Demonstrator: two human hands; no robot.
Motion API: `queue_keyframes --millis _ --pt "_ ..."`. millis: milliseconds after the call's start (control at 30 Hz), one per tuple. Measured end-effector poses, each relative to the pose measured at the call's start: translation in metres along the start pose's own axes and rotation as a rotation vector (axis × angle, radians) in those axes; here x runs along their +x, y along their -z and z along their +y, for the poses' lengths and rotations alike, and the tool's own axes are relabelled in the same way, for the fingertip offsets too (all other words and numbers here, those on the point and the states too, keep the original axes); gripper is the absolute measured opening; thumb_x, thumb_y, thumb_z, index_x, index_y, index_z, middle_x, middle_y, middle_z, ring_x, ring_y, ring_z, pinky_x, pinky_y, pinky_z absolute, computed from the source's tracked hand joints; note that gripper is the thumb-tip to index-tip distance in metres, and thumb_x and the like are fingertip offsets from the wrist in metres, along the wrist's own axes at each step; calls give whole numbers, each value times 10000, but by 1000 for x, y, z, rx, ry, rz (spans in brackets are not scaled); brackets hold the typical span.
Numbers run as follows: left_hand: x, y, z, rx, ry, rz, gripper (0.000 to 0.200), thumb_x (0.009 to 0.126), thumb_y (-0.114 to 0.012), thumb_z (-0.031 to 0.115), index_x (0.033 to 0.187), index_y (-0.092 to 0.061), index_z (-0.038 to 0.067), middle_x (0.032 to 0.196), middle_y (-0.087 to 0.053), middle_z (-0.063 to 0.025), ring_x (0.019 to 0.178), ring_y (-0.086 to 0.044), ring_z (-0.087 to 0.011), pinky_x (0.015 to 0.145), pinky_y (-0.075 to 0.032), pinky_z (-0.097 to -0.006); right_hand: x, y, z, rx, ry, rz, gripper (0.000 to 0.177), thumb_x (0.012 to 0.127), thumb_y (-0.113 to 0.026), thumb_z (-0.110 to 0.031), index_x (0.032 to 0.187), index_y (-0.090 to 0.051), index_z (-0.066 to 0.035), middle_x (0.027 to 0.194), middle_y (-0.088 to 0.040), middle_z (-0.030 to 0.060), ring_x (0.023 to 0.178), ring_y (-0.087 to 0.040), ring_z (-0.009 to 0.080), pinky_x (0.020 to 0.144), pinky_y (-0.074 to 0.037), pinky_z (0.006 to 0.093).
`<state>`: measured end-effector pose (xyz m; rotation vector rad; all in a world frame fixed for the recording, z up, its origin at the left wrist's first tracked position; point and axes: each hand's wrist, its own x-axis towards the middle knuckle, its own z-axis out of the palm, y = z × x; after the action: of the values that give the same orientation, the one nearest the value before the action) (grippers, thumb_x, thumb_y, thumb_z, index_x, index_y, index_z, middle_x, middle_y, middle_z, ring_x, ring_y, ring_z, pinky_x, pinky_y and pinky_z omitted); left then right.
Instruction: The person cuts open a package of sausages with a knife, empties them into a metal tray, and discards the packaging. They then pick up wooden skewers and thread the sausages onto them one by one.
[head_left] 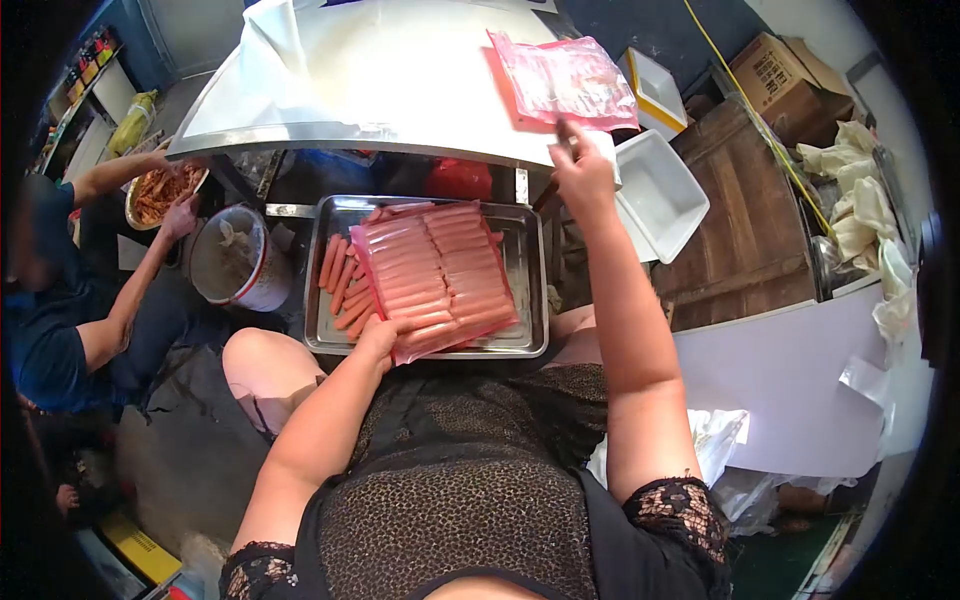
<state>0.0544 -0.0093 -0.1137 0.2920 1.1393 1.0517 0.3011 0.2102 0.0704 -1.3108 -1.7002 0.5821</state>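
Observation:
A clear, pink-edged pack of sausages [435, 270] lies tilted over a metal tray [535, 300] in front of my lap. My left hand [380, 338] grips the pack's near left corner, fingers closed on the plastic. Loose sausages [340, 285] lie in the tray beside and under the pack. My right hand [582, 172] is raised at the right front corner of the white table [400, 85], fingers curled in; what they hold, if anything, I cannot make out. Just beyond it, a flattened pink plastic bag [570, 80] rests on the tabletop.
White plastic bins [665, 190] stand right of the table, near a wooden board [745, 220] and a cardboard box [785, 85]. At left, another person [60, 290] works over a bowl of reddish food [165, 195], with a bucket [235, 260] close by.

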Motion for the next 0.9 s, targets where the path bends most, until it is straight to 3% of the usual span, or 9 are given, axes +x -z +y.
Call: queue_keyframes --millis 33,67,200,333,400,467,533,667,900 --pt "1 -1 1 -4 -2 -6 414 803 -561 -24 1209 -493 -63 1136 -594 -188 997 -622 -266 800 -545 -364 14 11 3 -424 207 137 515 798 -596 -188 1287 -503 -58 956 -621 177 885 -613 302 785 -494 380" --pt "2 0 1 -37 -12 4 390 815 -559 -10 1196 -498 -67 1121 -599 -185 984 -626 -265 792 -546 -366 24 17 -3 -509 26 102 498 789 -558 -162 1280 -483 -127 1097 -589 217 1036 -562 368 882 -456 455" --pt "13 9 -2 -57 -106 106 377 807 -606 43 1160 -518 -56 1025 -626 -173 886 -647 -250 741 -554 -372 72 8 56 -737 26 0 480 777 -562 -140 1253 -508 -102 1096 -583 241 1020 -568 377 893 -451 459" --pt "33 29 -9 -8 -62 169 354 854 -629 141 1154 -533 -19 1061 -625 -154 908 -650 -262 767 -556 -374 60 -15 45 -944 80 -58 440 824 -633 -264 1219 -533 -100 1138 -595 128 1086 -530 342 948 -422 436" --pt "29 26 -2 -71 -51 124 345 861 -633 162 1140 -539 -19 1062 -624 -157 907 -651 -263 766 -556 -382 34 -26 30 -942 221 67 429 807 -647 -215 1205 -538 -100 1098 -595 126 1032 -539 347 914 -427 448" --pt "29 23 1 -110 -53 132 353 867 -627 168 1150 -530 -20 1065 -623 -164 912 -649 -270 776 -556 -391 -2 -33 16 -579 769 209 402 787 -658 -170 1170 -559 -98 1056 -593 137 981 -546 333 862 -436 447" --pt "29 19 3 -130 -79 139 358 867 -627 170 1153 -527 -22 1070 -621 -167 914 -648 -272 781 -555 -394 -59 -51 29 -415 601 -203 360 778 -654 -100 1130 -594 -59 1036 -608 159 962 -571 331 854 -451 426" --pt "29 14 7 -195 -111 155 396 872 -632 211 1170 -518 -23 1096 -609 -186 949 -638 -296 818 -548 -413 -138 -96 140 -340 -215 -341 400 813 -654 -326 1077 -613 -28 944 -635 205 891 -603 400 789 -473 457" --pt "18 -7 51 -328 168 -71 527 829 -691 276 1227 -494 -8 1176 -586 -164 1058 -597 -309 903 -512 -454 -134 -105 147 -167 -492 -393 513 842 -602 -435 1079 -624 19 907 -668 203 907 -648 305 791 -476 370"
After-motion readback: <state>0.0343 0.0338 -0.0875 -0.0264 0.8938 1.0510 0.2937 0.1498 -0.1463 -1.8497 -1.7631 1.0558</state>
